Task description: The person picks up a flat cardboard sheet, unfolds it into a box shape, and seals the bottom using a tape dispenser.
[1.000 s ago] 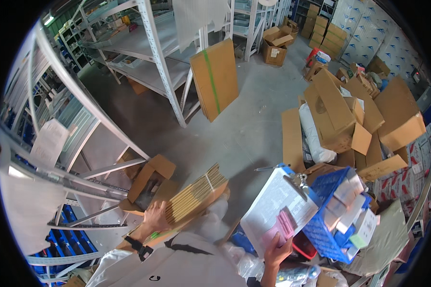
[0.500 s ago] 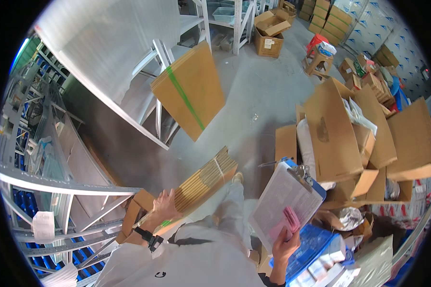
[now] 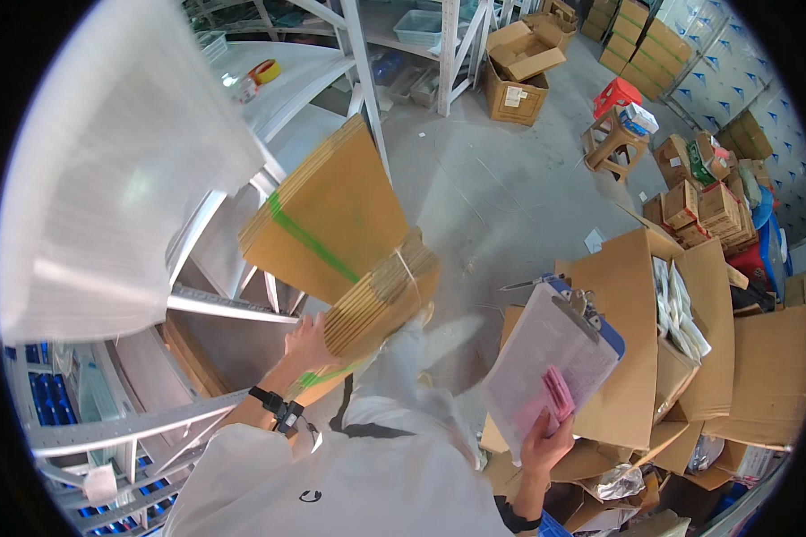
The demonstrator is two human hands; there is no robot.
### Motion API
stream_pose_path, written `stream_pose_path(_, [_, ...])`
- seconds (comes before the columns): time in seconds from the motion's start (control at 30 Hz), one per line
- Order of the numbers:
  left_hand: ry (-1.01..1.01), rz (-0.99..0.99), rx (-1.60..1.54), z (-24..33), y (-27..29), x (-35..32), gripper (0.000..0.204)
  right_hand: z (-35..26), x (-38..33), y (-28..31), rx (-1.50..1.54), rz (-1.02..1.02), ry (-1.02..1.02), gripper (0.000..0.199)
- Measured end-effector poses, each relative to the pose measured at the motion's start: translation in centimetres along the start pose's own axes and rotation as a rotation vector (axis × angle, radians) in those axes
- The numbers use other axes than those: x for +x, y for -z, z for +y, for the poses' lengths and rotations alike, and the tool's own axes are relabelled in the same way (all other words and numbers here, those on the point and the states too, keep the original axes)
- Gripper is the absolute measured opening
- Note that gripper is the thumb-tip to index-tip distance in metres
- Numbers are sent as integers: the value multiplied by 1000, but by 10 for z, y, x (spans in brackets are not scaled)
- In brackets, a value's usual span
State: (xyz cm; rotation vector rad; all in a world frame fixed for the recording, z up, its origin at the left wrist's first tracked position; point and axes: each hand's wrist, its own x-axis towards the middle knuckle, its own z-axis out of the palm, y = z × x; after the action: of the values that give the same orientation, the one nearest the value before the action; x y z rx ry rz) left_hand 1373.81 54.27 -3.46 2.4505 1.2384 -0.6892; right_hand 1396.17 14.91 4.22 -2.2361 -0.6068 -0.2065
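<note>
the left hand (image 3: 306,345) is closed around the lower end of a strapped bundle of flattened cardboard boxes (image 3: 381,300), which juts up and away from the person's white-clad body, beside the metal shelving rack (image 3: 242,309). behind the bundle, leaning on the same rack, stands a large flat cardboard sheet (image 3: 327,215) with a green tape stripe across it. the right hand (image 3: 546,443) grips a clipboard (image 3: 546,353) by its lower edge, on the far side of the bundle from the rack, with white paper and a pink slip pinned under the fingers. carrying the bundle well likely means keeping the grip low and firm and the stack close to the body, since the layered sheets look stiff, smooth and prone to sliding; the thin strap around them appears to be all that binds them. the cardboard is matte brown with ribbed corrugated edges; the clipboard has a blue back and a metal clip. beyond the clipboard, open cartons (image 3: 681,331) crowd the dusty grey concrete floor (image 3: 493,188).
</note>
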Motion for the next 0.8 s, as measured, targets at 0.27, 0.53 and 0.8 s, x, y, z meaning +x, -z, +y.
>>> stream_pose_path(0.27, [213,130,-93,-4,31,206,120,2,154,-100,-115,-111,-52,23])
stream_pose_path(0.53, [260,597,-128,-19,82,291,94,-9,251,-146,-90,-215,-44,27])
stream_pose_path(0.8, [329,409,-352,17,74,329,92,31,388,-177,-214,-344,21,33])
